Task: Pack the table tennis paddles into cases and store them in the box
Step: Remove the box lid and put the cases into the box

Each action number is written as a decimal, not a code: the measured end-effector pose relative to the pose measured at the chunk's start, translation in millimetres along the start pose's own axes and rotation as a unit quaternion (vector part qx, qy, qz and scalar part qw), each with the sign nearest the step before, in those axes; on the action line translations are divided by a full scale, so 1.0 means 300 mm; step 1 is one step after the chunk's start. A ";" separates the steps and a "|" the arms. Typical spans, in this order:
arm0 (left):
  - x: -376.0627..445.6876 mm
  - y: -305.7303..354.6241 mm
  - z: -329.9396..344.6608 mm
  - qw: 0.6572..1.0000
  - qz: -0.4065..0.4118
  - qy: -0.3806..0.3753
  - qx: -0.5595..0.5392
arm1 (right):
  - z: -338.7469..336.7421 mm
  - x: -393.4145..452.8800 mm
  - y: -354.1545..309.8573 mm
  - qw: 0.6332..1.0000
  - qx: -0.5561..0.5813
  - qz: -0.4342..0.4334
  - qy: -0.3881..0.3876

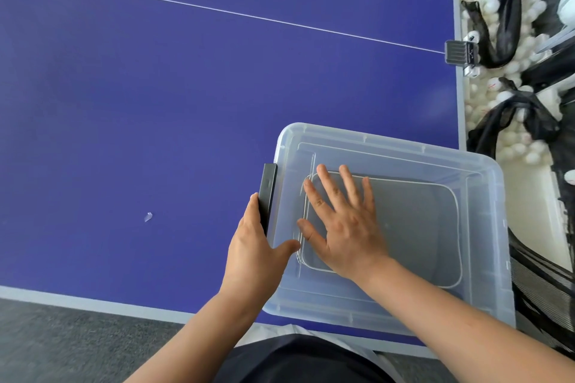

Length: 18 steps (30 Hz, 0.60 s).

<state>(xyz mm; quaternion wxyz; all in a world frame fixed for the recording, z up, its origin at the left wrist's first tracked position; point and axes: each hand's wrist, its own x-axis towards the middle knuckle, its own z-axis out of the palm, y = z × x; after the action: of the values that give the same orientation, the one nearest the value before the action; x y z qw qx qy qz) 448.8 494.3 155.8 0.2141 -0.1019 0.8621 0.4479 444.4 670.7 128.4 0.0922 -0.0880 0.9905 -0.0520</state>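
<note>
Near edge, right corner of table (155, 102): clear box (485, 227) with lid (389, 149) on, overhanging the right edge a little. Inside, seen through the lid, 1 grey case (420, 227); paddles themselves not visible, presumably zipped in.

Right hand (342, 227) flat on the lid, fingers straight and spread, pressing, gripping nothing. Left hand (258, 249) curled round the black latch (268, 193) on the box's left side, thumb on the lid's edge.

Judged near the finish: clamping the lid shut.

Risks: latch pulled before the lid seats all round, leaving a corner sprung; uneven press tipping the box toward the overhanging side; thumb nipped under the latch.

Beyond the far right edge: white balls (494, 0), black netting (504, 9), a clamp (459, 52).
</note>
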 end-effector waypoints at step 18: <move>-0.015 0.009 0.013 0.999 0.005 -0.009 0.052 | -0.003 -0.001 0.003 1.000 0.004 -0.002 0.005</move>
<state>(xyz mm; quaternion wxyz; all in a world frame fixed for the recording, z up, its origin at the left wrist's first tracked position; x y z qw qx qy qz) 453.1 499.1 157.9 0.2247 -0.0827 0.8828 0.4042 444.4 671.7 129.2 0.0873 -0.0897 0.9905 -0.0568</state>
